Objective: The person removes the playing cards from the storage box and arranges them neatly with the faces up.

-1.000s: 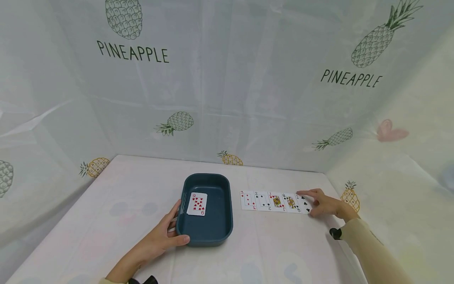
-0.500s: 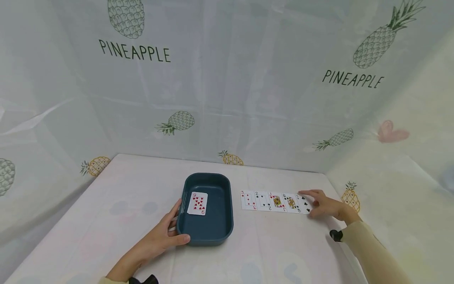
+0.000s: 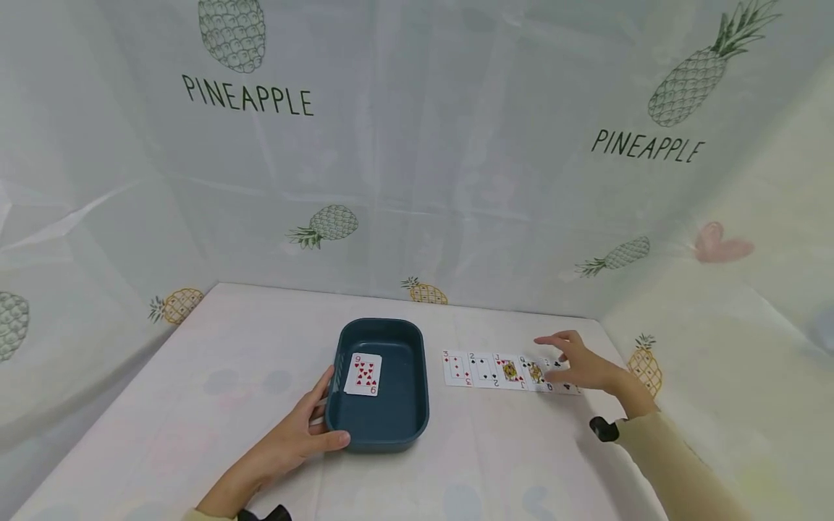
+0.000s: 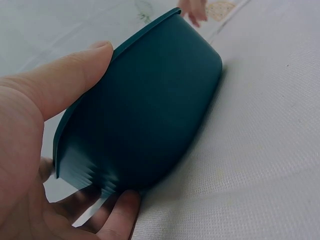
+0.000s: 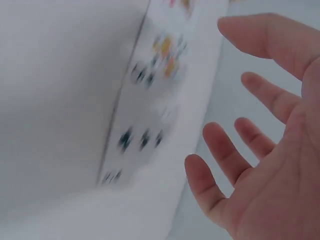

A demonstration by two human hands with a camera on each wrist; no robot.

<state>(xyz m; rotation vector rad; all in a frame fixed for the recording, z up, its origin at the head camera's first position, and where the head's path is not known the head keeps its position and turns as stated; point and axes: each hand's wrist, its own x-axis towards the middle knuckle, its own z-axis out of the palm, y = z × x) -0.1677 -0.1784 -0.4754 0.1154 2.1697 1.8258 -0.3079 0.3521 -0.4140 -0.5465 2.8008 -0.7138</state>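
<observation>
My left hand holds the near left corner of a dark teal rectangular tray, thumb at the rim and fingers along the side wall. In the left wrist view the tray's outer wall fills the space between thumb and fingers. Inside the tray lies a nine of hearts, face up. My right hand hovers over the right end of a row of face-up playing cards, fingers spread and holding nothing. A queen and a clubs card lie partly hidden beneath it.
Further left in the row are a three of diamonds, a black two and a jack, right of the tray. A pale cloth covers the table; a pineapple-print curtain stands behind and around it.
My right hand has lifted from the clubs card at the row's right end and moved left over the queen. The left hand and tray stay where they were.
</observation>
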